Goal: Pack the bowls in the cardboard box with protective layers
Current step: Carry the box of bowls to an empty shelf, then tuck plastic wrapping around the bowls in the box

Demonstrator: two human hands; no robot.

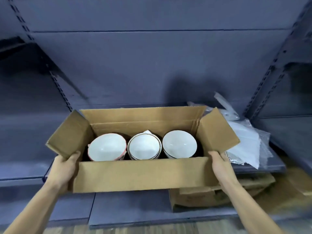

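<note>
- Fingers of the left hand [65, 168] and right hand [220, 165] grip the ends of the open cardboard box [143, 174].
- Three white bowl stacks [143, 146] stand side by side inside the box.
- Bubble wrap sheets [244, 144] lie right of the box.

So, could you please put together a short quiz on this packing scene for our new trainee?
1. True or false: the flaps of the cardboard box are folded shut.
2. How many bowls show on top, side by side in the box? A two, B three, C five.
3. Fill in: the left hand and the right hand each hold one ___ of the box.
Key: 1 false; 2 B; 3 end.
</note>
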